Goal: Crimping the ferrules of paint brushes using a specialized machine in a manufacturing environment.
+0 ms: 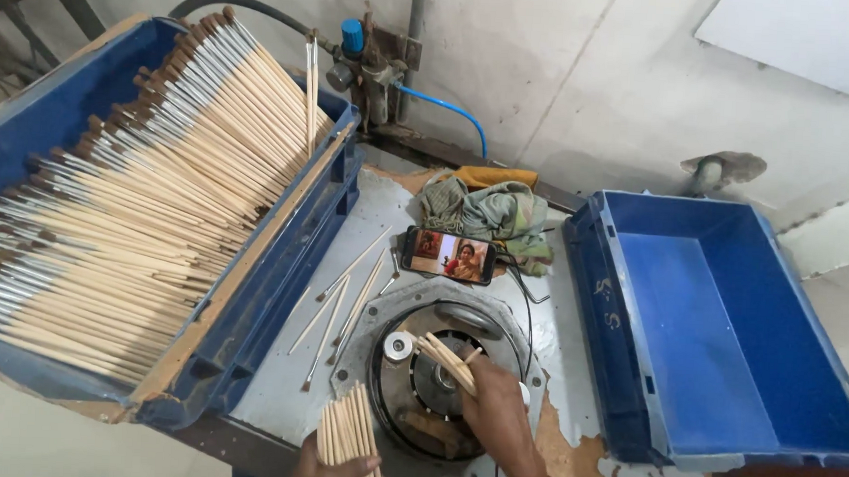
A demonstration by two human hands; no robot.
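Observation:
My left hand point(324, 473) at the bottom edge grips a bundle of wooden brush handles point(347, 434), their ends pointing away from me. My right hand point(495, 409) holds a few paintbrushes point(448, 361) over the round metal machine point(437, 382) set into the bench, their tips toward its centre opening. Several loose paintbrushes point(340, 306) lie on the grey bench top just left of the machine.
A tilted blue crate point(271, 251) at the left is packed with several rows of paintbrushes point(131, 188). An empty blue crate point(716, 328) sits at the right. A phone point(450, 255) with a lit screen and a crumpled cloth point(492, 213) lie behind the machine. A blue air hose point(449, 111) runs along the wall.

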